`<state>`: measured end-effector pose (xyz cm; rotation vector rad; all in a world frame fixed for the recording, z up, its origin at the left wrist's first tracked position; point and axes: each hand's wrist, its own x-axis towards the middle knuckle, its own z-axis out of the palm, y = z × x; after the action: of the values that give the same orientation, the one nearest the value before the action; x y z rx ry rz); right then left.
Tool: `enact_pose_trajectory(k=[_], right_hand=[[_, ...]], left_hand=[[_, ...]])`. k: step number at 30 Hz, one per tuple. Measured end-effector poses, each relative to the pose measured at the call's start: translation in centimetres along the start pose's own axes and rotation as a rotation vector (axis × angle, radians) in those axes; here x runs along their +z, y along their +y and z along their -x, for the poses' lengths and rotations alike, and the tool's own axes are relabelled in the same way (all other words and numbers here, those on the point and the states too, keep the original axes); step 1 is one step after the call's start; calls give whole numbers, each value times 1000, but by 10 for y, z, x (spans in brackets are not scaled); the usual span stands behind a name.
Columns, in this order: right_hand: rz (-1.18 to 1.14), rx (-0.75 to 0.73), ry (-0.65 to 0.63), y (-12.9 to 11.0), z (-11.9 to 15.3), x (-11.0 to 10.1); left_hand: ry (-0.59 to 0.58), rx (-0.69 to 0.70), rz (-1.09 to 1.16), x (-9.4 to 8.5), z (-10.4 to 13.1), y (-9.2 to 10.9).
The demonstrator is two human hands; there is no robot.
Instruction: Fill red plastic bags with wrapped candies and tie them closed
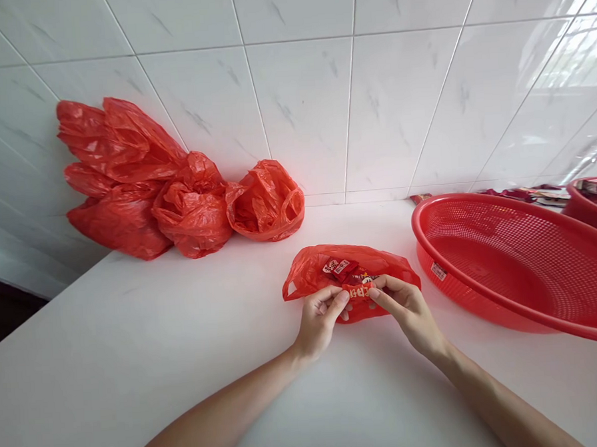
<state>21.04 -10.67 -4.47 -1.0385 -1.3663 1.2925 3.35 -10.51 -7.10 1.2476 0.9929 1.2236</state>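
Note:
Between my two hands is a small red snack packet point(359, 292) with pale printed characters. My left hand point(321, 316) pinches its left end between thumb and fingers, and my right hand point(406, 308) pinches its right end. Directly beneath and behind the packet lies a red plastic bag point(305, 270), its mouth spread open on the table. Inside the bag sit several small wrapped packets point(341, 268), red and dark purple with white lettering. My fingers partly cover the bag's near side.
A red perforated basket point(462, 295) stands close at the right. Behind it are dark packets point(532, 194) and another red basket point(590, 208). Several bunched red plastic bags point(192, 206) sit along the tiled wall point(302, 110) at the left. The white table point(159, 337) ends at the left.

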Motion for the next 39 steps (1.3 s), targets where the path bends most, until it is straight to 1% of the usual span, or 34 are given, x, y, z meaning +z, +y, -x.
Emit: enact_pose_trajectory(k=[16,26,39], right_hand=[[15,-13,33,4,-1,-1],[-1,-1,71,4,-1,0],[-54,8,72,5,-3,-2]], left_hand=[[-25,-11,31,0,1,2],[-26,-23,9,0,1,1],[-34,-6,-38,1,1,1]])
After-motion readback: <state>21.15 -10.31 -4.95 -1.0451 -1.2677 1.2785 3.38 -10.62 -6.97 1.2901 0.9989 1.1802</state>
